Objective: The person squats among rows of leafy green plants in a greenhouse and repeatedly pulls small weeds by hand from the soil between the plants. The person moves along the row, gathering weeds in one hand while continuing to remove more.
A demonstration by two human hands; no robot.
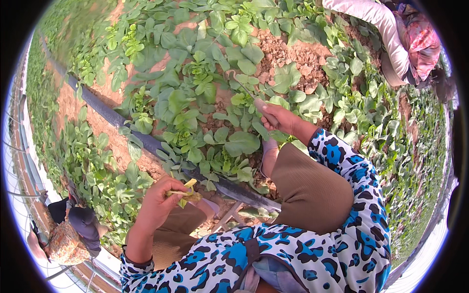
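My right hand [277,118] is closed round the handle of a small hand hoe [258,103]. Its thin metal shaft points up and left into the leaves and ends in a narrow hooked tip. Pinched in the fingers of my left hand [163,198] are some yellowish leaves and stems [190,192], held above the ground beside my left knee. Broad-leaved green plants [242,143] grow thickly in front of me, right under the hoe. Part of the hoe's tip blends with the foliage.
A dark irrigation hose [110,115] runs diagonally from the far left to my feet. Bare crumbly soil [305,61] shows between plants. One person [410,41] bends at the upper right; another [71,237] is at the lower left. Below me sits a wooden stool leg [228,215].
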